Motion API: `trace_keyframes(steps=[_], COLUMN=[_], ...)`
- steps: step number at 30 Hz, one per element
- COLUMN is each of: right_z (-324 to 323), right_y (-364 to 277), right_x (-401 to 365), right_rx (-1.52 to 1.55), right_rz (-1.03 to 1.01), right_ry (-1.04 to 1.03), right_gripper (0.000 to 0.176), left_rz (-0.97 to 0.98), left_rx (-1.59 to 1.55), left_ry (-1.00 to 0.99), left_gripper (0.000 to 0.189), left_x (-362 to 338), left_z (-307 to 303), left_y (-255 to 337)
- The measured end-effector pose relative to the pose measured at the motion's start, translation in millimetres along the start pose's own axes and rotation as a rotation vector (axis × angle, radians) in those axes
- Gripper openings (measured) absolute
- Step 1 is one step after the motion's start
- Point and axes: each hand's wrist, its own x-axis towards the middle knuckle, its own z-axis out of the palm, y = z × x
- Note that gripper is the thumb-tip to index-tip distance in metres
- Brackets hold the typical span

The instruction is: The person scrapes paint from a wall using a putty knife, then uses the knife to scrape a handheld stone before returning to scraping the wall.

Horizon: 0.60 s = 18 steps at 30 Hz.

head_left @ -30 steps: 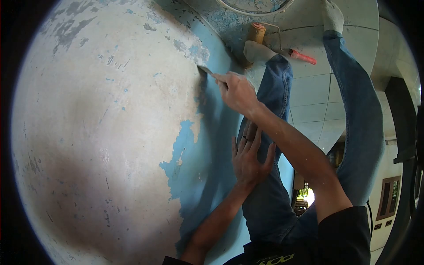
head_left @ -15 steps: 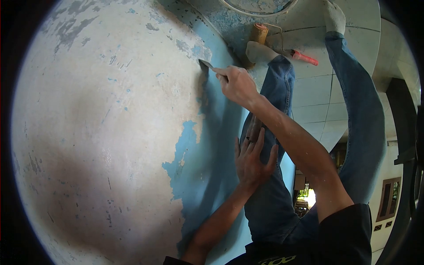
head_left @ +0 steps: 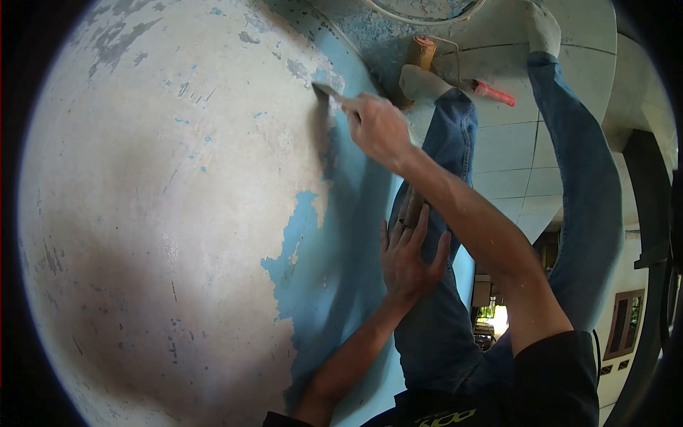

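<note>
My right hand [head_left: 377,128] is closed round the handle of a scraper [head_left: 326,91], whose blade meets the wall near the border of bare plaster and blue paint. The wall [head_left: 178,235] is mostly pale plaster with grey patches and small blue flecks. Blue paint [head_left: 348,235] with a ragged edge covers the side nearest my legs. Resting on the thigh of my jeans [head_left: 434,327], my left hand [head_left: 411,260] has its fingers spread and holds nothing.
A paint roller [head_left: 420,53] with a red handle [head_left: 493,93] lies on the tiled floor [head_left: 501,149] by my foot. Beyond it is a round container's rim [head_left: 427,20]. My other leg [head_left: 587,178] stretches along the right.
My right hand and the scraper have moved slightly up and to the left along the wall. My left hand stays on my leg.
</note>
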Motion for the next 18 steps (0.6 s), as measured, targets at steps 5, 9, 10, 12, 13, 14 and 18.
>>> trace_keyframes(steps=[5,9,10,12,13,14,18], right_z=[-11,-10,-7,-5,-9,-13,-18], right_y=[3,6,6,8,9,9,11], right_x=[26,16,26,32,34,37,19], right_rx=[-0.004,0.002,-0.028,-0.047,-0.026,-0.01,-0.012], right_rz=[0.028,-0.065,-0.036,0.003,0.045,0.08,-0.069], right_ry=[-0.071,-0.015,-0.013,-0.01,-0.067,-0.122,-0.064], right_gripper=[0.027,0.027,0.027,0.027,0.027,0.027,0.027], left_rz=[-0.003,0.014,0.022,0.013,0.005,0.014,0.031], left_rx=[-0.009,-0.038,-0.027,-0.015,-0.012,-0.011,0.0], left_ry=[-0.003,0.028,0.032,0.016,0.005,0.003,0.031], left_gripper=[0.062,0.062,0.062,0.062,0.062,0.062,0.062], left_x=[2,1,3,5,5,6,8], left_z=[0,0,-1,-4,-6,-6,-5], left_y=[0,-1,-1,1,2,2,0])
